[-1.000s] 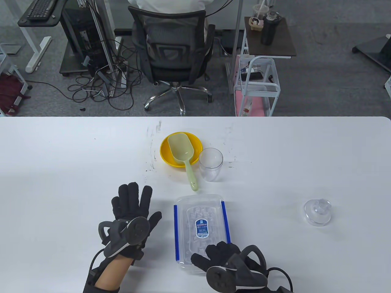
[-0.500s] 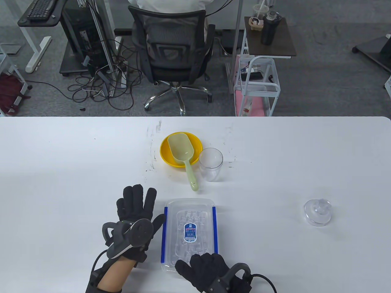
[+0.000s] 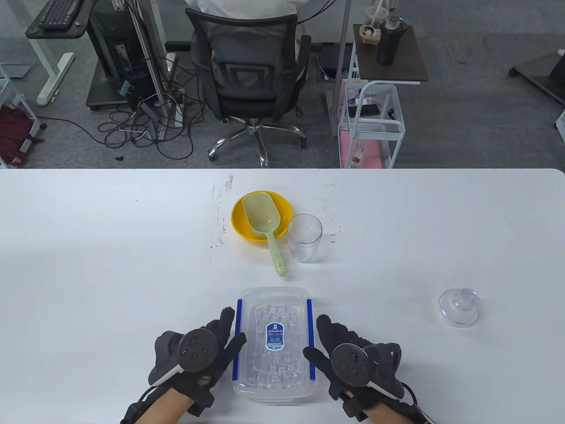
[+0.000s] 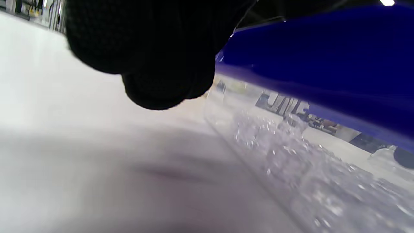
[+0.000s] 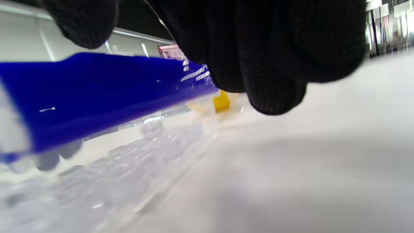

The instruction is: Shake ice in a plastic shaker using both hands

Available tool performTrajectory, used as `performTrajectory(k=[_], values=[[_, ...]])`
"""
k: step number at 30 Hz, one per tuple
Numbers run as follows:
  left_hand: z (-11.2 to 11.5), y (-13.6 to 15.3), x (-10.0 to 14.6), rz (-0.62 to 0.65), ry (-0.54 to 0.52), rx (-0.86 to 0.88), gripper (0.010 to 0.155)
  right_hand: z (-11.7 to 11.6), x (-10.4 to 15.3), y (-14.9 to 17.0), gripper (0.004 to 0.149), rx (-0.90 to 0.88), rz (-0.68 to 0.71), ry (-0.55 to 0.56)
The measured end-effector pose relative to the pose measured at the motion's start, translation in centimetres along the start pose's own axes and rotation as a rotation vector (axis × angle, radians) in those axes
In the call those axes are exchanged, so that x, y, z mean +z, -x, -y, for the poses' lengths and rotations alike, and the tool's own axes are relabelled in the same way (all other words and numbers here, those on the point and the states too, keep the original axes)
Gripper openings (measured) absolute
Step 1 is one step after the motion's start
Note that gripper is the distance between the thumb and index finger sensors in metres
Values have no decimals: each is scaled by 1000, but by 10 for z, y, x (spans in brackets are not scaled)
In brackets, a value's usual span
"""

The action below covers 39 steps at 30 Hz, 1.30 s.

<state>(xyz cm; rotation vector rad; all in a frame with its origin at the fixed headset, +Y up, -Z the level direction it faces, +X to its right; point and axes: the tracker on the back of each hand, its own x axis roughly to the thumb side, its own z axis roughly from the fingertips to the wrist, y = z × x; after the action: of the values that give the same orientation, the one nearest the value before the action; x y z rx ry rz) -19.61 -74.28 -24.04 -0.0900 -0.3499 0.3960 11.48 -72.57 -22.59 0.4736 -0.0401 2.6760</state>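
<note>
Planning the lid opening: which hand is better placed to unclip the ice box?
Neither alone: the left hand sits at the left blue clip and the right hand at the right blue clip of the ice box.

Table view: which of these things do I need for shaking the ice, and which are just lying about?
For the job:
- ice box, lid on, blue clips, left hand and right hand at its sides
- green scoop
- clear shaker cup
- clear domed lid

Lying about:
- yellow bowl under the scoop, possibly
- office chair and side table behind
</note>
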Motion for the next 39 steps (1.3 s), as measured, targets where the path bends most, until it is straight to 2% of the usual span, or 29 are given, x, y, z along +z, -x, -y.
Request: performTrajectory(k=[2, 7, 9, 13, 21, 39], values=[[4, 3, -2, 20, 22, 88, 67, -8, -2, 6, 97, -142, -43, -82], [9, 4, -2, 42, 30, 125, 69, -17, -3, 10, 96, -247, -91, -161], [12, 3, -2, 22, 47, 224, 69, -20, -4, 11, 95, -295, -101, -180], [14, 6, -6, 32, 59, 266, 70, -22, -5, 11, 93, -343, -107, -183], [13, 9, -16, 55, 70, 329, 70, -20, -7, 14, 94, -376, -115, -152], [16, 11, -18, 78, 103, 414, 68, -17, -5, 12, 96, -304, -122, -144]])
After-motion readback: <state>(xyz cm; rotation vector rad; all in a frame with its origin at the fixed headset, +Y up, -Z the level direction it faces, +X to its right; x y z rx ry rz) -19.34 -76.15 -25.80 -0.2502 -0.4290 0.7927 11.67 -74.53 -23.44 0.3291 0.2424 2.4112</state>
